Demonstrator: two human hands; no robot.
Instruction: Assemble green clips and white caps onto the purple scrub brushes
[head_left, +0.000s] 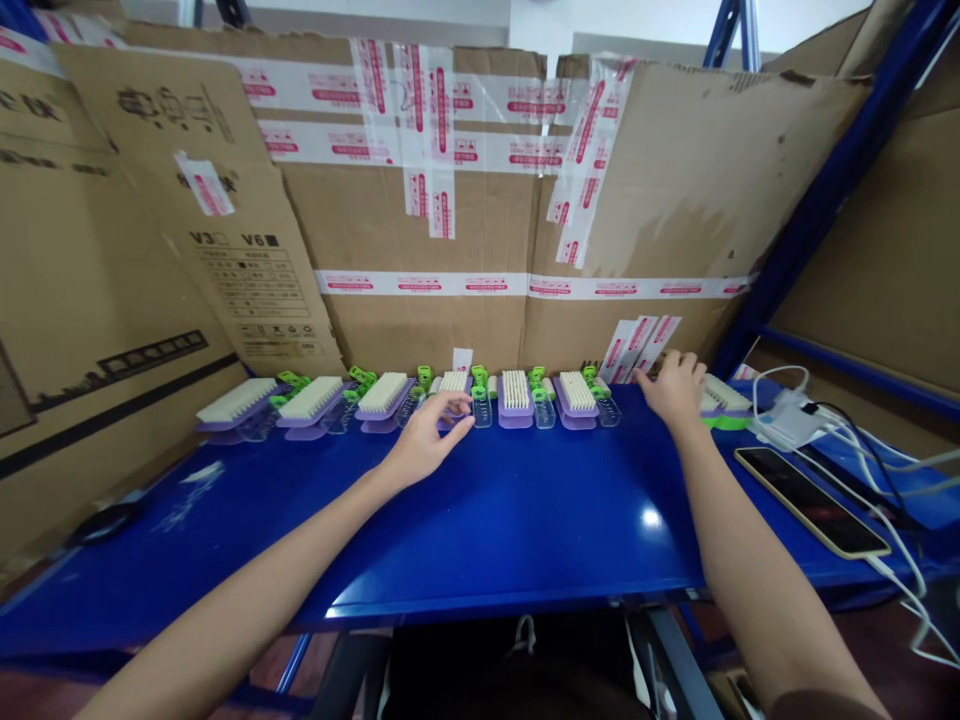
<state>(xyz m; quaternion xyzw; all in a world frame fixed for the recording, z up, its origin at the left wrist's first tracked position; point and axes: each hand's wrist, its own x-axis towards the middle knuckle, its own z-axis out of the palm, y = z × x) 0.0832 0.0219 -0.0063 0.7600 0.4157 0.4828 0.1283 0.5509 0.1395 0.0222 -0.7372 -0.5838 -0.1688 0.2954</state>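
A row of purple-based brushes with pale bristles, such as this one (pixel 515 396), runs along the back of the blue table (pixel 480 530). Green-and-clear pieces (pixel 541 402) lie between them. My left hand (pixel 429 438) is in front of the middle brush (pixel 453 383), partly covering it, with thumb and fingers apart and nothing held. At the right end, my right hand (pixel 675 388) is bent over the table by the cardboard, beside a green-based brush (pixel 726 402). Its fingertips are partly hidden, so whether it holds anything does not show.
Taped cardboard (pixel 420 230) stands upright behind the row. On the right lie a phone (pixel 810 500), a white charger block (pixel 787 420) and loose cables. A black round object (pixel 106 522) sits at the left edge. Blue frame posts rise at the right.
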